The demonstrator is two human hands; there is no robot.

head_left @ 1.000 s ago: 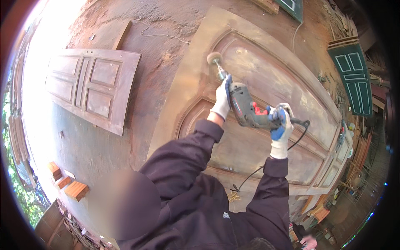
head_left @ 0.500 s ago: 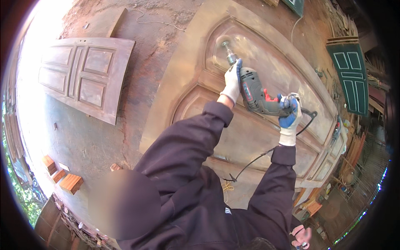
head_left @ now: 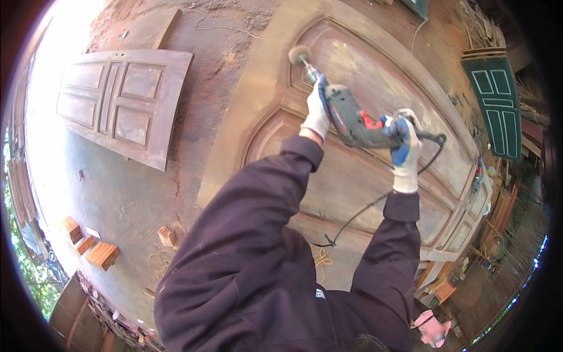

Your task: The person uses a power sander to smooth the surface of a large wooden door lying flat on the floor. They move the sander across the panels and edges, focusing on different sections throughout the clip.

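Observation:
A dark grey power drill [head_left: 347, 117] with a red trigger hangs over a large brown panelled door [head_left: 352, 182]. My left hand [head_left: 318, 105], in a white and blue work glove, wraps round the drill's front end near the chuck. My right hand [head_left: 404, 144], gloved alike, grips the rear handle by the trigger. A round brush-like wheel [head_left: 299, 54] sits in the chuck, at the curved moulding along the upper panel's left edge; it is blurred. Pale dusty patches mark that panel. The black power cord [head_left: 363, 208] loops from the handle down across the door.
Another brown panelled door [head_left: 138, 108] lies at the left, and a dark green door [head_left: 495, 105] leans at the right. Several wood blocks [head_left: 102, 256] rest on the floor at lower left. Another power tool [head_left: 477, 179] lies by the door's right edge.
Both hands have shifted the drill left. Its wheel has gone from inside the upper panel to the panel's left moulding, slightly higher up.

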